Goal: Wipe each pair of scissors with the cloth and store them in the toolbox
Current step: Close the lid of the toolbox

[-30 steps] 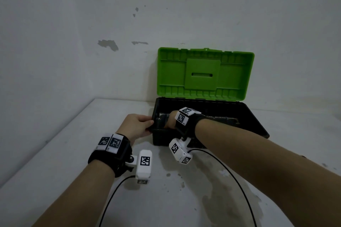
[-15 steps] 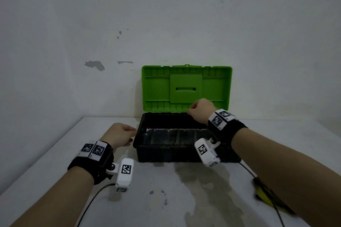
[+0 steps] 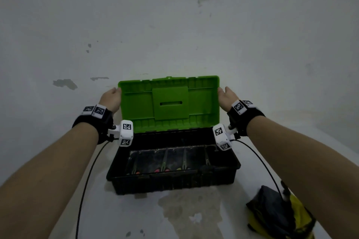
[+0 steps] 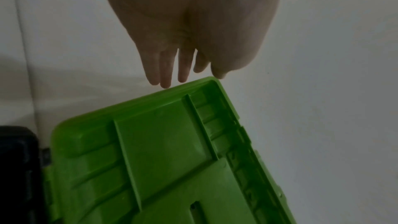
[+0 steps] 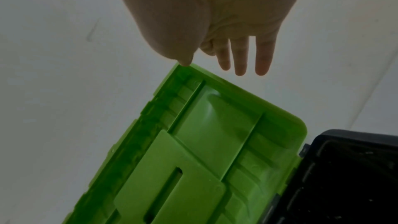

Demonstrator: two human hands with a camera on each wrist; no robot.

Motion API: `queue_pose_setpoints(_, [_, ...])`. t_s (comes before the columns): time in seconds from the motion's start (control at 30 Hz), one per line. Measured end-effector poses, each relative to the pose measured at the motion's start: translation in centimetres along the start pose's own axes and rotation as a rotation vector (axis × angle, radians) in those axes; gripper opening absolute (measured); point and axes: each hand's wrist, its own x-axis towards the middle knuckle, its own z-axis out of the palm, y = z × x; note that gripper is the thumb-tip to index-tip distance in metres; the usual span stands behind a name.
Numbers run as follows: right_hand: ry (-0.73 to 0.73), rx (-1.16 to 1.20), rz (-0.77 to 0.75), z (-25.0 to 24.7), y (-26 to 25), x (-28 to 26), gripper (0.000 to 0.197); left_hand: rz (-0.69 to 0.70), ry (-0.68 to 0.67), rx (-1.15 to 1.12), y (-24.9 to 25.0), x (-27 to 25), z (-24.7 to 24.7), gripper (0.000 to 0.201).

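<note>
The toolbox stands open: its green lid [image 3: 170,103] is upright above the black base [image 3: 174,175]. Several scissors [image 3: 165,161] with coloured handles lie side by side in the base. My left hand [image 3: 111,96] is at the lid's upper left corner and my right hand [image 3: 226,96] at its upper right corner. In the left wrist view the left hand [image 4: 183,57] has straight fingers beside the lid [image 4: 161,151], thumb tip at the corner. The right hand [image 5: 226,54] touches the lid [image 5: 204,142] the same way. A dark and yellow cloth [image 3: 275,213] lies crumpled on the table at lower right.
The toolbox sits on a white table [image 3: 136,215] close against a white wall [image 3: 174,25]. A damp stain [image 3: 190,209] spreads in front of the box. Black cables [image 3: 85,180] trail from both wrist cameras over the table.
My left hand left the base's left rim and rose to the lid's left corner. My right hand moved from the lid's lower middle to its right corner. The cloth has come into view.
</note>
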Motion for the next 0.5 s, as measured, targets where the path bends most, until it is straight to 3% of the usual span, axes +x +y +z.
queue_pose_setpoints(0.1, [-0.036,0.170,0.031,0.0,0.6,1.8,0.077,-0.076,0.009,-0.174,-0.7,2.4,0.2,0.069])
queue_pose_setpoints(0.3, [-0.072,0.412,0.149,-1.1,-0.1,-1.8,0.089,-0.050,0.057,-0.309,2.1,-4.2,-0.3,0.049])
queue_pose_setpoints(0.5, [-0.050,0.586,0.137,-2.5,1.2,-6.7,0.058,-0.003,0.072,-0.352,-0.4,-9.3,-2.5,0.031])
